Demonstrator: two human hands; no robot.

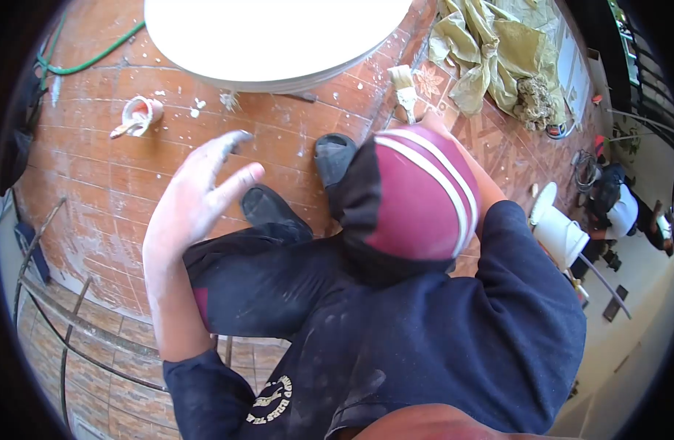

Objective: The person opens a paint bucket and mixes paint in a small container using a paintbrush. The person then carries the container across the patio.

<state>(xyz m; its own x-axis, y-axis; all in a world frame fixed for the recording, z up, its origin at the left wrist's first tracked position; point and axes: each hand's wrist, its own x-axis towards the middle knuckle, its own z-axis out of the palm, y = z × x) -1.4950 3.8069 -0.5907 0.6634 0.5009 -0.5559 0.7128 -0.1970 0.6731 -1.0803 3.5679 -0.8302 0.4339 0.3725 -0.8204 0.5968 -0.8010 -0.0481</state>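
Note:
My left hand (205, 187), coated in pale dust, hangs in the air with thumb and fingers apart and nothing between them. Beyond my raised knee, my right hand (433, 121) is mostly hidden; it is at the handle of a paintbrush (404, 92) whose pale bristles point away from me. Ahead stands a large white rounded object (278, 40). A small cup (143, 116) smeared with white material, with a brush or stick in it, rests on the tiled floor left of the white object.
Crumpled yellowish sheeting (498, 55) lies at the upper right. A white bucket (560, 233) stands to the right, with another person (621, 209) beyond it. A green hose (95, 60) curves at the upper left. Metal bars (95, 330) run at the lower left.

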